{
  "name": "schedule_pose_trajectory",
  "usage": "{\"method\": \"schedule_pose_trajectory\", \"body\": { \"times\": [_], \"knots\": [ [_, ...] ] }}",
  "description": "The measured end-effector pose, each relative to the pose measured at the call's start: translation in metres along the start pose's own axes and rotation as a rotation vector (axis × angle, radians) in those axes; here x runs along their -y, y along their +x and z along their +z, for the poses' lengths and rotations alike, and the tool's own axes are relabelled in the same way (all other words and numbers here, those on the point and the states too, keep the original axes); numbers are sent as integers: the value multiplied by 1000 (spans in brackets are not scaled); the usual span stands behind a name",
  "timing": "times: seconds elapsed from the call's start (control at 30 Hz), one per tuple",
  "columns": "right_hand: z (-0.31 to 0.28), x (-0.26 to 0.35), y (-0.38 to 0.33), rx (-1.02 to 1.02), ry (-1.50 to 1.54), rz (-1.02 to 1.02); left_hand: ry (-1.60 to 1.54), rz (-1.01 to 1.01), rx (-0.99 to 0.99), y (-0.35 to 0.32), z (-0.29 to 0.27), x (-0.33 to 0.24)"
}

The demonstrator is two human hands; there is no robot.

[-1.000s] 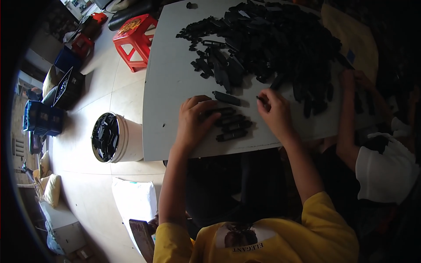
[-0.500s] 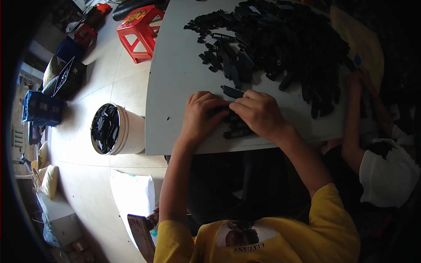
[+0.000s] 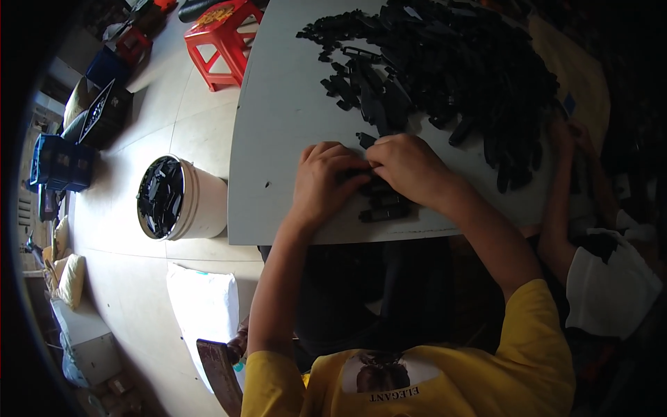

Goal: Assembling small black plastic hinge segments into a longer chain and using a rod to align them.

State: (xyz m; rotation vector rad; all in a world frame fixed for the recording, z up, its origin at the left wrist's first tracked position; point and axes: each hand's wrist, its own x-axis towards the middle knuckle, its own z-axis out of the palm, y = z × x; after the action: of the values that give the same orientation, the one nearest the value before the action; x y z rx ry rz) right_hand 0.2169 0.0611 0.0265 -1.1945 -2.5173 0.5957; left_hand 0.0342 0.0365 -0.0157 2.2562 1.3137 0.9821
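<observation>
My left hand (image 3: 325, 182) and my right hand (image 3: 410, 168) meet over a small black plastic part (image 3: 358, 175) near the front edge of the grey table (image 3: 278, 139). Both hands have fingers curled on it. A short stack of similar black parts (image 3: 383, 207) lies just under my right hand. A big heap of black plastic parts (image 3: 451, 69) covers the far half of the table.
A white bucket (image 3: 182, 200) holding black parts stands on the floor left of the table. A white sack (image 3: 203, 306) lies beside my chair. A red stool (image 3: 226, 31) and blue crates (image 3: 59, 163) sit farther left. Another person's arm (image 3: 559, 187) reaches in at the right.
My right hand has come left from the heap to join my left hand, and both now close on one black part together.
</observation>
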Motion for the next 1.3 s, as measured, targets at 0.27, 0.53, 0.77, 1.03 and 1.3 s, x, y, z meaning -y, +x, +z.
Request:
{"method": "schedule_pose_trajectory", "body": {
  "times": [0.27, 0.53, 0.77, 1.03, 1.3],
  "knots": [
    [7, -3, -6, -111, -42, -35, -32, 6, 2, -2, 2, 4],
    [2, -3, 4, -239, -241, 92, 19, 65, 11, 0, 1, 2],
    [-6, -10, -7, -380, 306, 119, -30, 51, 8, 0, 0, 0],
    [40, -17, -36, -610, 469, 300, -121, 10, -146, 2, 1, -7],
    [11, -41, -36, -579, -162, 276, -13, 35, -29, 1, 0, -4]
  ]
}}
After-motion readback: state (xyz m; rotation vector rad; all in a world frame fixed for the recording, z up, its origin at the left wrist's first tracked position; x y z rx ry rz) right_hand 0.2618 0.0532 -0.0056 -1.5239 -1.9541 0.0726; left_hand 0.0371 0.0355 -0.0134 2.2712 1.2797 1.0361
